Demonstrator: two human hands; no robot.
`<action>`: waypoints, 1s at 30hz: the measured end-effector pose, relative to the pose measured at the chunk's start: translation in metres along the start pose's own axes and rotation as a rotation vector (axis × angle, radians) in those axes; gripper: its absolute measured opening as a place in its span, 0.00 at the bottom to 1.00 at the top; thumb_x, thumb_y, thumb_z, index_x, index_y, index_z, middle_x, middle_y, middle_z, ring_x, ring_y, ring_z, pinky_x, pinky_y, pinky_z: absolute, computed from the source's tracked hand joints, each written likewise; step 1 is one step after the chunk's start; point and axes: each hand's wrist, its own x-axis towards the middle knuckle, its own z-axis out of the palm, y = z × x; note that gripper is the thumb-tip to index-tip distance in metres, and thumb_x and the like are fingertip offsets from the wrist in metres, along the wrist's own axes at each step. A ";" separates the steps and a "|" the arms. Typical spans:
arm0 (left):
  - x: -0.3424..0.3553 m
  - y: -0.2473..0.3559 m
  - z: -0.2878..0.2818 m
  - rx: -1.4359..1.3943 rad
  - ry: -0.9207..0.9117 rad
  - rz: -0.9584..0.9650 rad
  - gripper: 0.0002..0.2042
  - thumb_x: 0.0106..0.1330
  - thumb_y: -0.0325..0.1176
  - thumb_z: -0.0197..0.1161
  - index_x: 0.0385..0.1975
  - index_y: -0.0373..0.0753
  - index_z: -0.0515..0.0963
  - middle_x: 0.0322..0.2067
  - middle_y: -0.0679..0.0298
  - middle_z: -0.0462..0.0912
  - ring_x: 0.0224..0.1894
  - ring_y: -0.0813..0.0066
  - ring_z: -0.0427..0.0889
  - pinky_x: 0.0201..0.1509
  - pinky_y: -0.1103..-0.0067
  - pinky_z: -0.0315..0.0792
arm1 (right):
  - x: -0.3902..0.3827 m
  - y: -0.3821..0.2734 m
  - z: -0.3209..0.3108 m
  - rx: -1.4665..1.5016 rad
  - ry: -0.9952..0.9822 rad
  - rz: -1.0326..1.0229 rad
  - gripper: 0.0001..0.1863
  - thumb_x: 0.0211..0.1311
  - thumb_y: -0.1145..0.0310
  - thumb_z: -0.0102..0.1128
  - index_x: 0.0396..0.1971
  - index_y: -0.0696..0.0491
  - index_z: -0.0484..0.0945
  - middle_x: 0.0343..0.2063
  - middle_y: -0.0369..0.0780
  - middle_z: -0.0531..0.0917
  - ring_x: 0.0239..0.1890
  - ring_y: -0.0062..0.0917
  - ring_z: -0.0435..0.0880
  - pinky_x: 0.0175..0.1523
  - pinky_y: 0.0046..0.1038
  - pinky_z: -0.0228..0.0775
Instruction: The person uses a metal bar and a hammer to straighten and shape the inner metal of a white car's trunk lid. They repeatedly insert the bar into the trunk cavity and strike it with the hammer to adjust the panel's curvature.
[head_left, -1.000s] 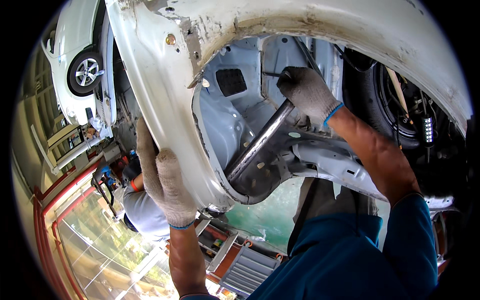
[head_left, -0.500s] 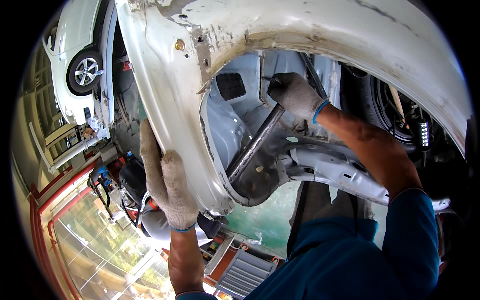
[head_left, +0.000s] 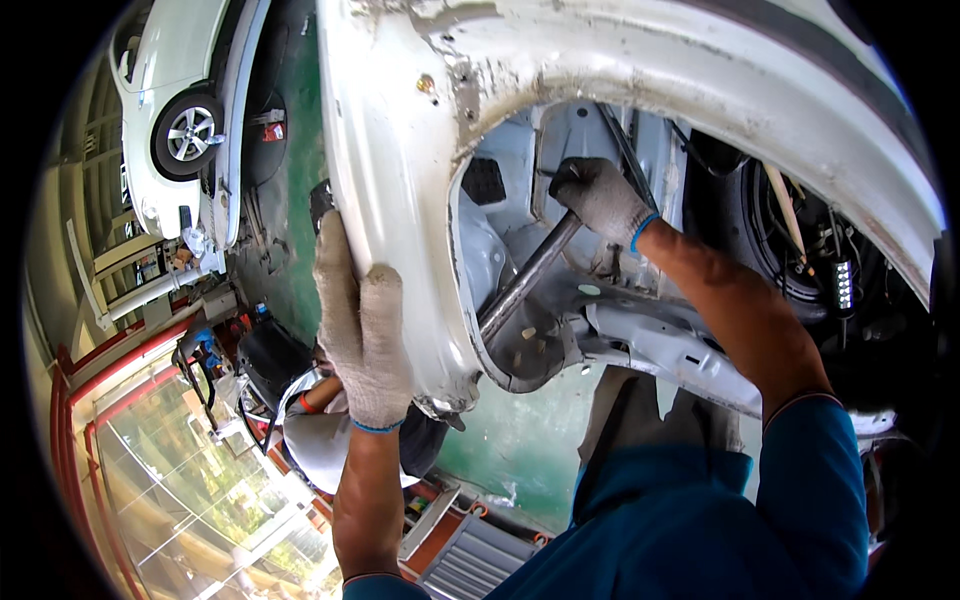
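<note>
A white car body panel (head_left: 390,150) with worn paint curves around a wheel-arch opening. My left hand (head_left: 368,345), in a pale knit glove, rests along the panel's left edge with fingers stretched out and holds nothing. Inside the opening, my gloved right hand (head_left: 603,197) is wrapped around the upper end of a round metal bar (head_left: 530,277). The bar slants down to the left, and its lower end passes behind the rim of the arch. Bare inner sheet metal (head_left: 640,325) lies below my right hand.
A wooden stick (head_left: 785,215) and a dark tyre (head_left: 755,225) are to the right, inside the car. Another white car (head_left: 170,90) stands at the far left. A person in a grey shirt (head_left: 320,440) is close behind my left hand. A slatted grey rack (head_left: 475,555) stands below on the green floor.
The panel and my left hand sit farther right in the view, and the left hand is slightly higher. My right hand keeps its grip on the bar. More of the nearby person shows.
</note>
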 end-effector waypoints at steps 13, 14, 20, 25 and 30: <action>0.003 0.000 -0.006 -0.007 0.004 0.023 0.32 0.76 0.42 0.57 0.74 0.27 0.63 0.66 0.46 0.72 0.64 0.60 0.75 0.70 0.68 0.68 | -0.038 0.016 0.001 -0.160 0.156 0.040 0.11 0.68 0.65 0.66 0.34 0.58 0.85 0.21 0.37 0.80 0.24 0.21 0.79 0.33 0.29 0.70; 0.004 0.002 -0.006 -0.006 0.001 0.021 0.32 0.76 0.42 0.57 0.74 0.27 0.63 0.66 0.46 0.72 0.64 0.60 0.75 0.70 0.68 0.68 | -0.039 0.017 0.005 -0.132 0.197 0.098 0.11 0.67 0.64 0.67 0.34 0.58 0.85 0.21 0.37 0.81 0.25 0.21 0.79 0.33 0.29 0.70; 0.004 0.001 -0.001 0.026 0.000 0.040 0.35 0.79 0.51 0.52 0.76 0.31 0.62 0.68 0.53 0.72 0.65 0.67 0.74 0.69 0.71 0.68 | -0.026 0.060 0.019 -0.164 0.229 -0.041 0.09 0.62 0.70 0.67 0.38 0.58 0.87 0.26 0.36 0.85 0.29 0.20 0.80 0.37 0.27 0.71; 0.004 0.000 -0.003 0.090 -0.004 0.058 0.36 0.79 0.52 0.52 0.77 0.31 0.61 0.69 0.53 0.72 0.65 0.67 0.74 0.70 0.71 0.67 | -0.018 0.049 0.019 -0.076 0.187 0.040 0.08 0.60 0.74 0.65 0.37 0.58 0.88 0.29 0.36 0.86 0.32 0.19 0.81 0.41 0.25 0.73; -0.001 -0.004 -0.006 0.042 -0.019 0.028 0.36 0.78 0.50 0.54 0.76 0.29 0.60 0.69 0.49 0.70 0.67 0.64 0.73 0.71 0.69 0.66 | -0.018 0.032 0.023 0.094 0.155 0.155 0.09 0.61 0.73 0.62 0.36 0.59 0.88 0.28 0.37 0.86 0.31 0.20 0.81 0.39 0.25 0.72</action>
